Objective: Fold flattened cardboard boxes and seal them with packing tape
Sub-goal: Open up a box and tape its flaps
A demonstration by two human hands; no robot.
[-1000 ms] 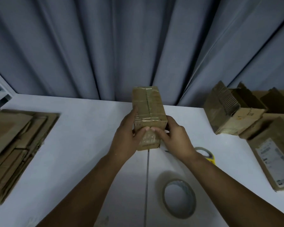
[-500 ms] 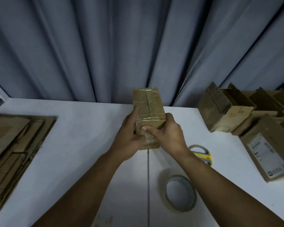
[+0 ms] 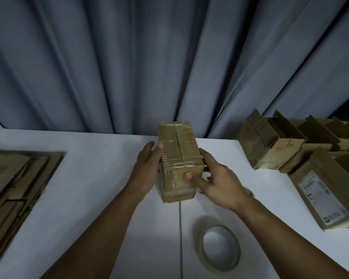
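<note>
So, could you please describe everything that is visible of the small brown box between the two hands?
The box is small, oblong, brown cardboard, closed, with shiny clear tape along its top seam and over the near end. It points lengthwise away from the person, over the white table; whether it rests there is unclear. The left hand lies flat against its left side; the right hand grips the right side, thumb on the taped near end.
</note>
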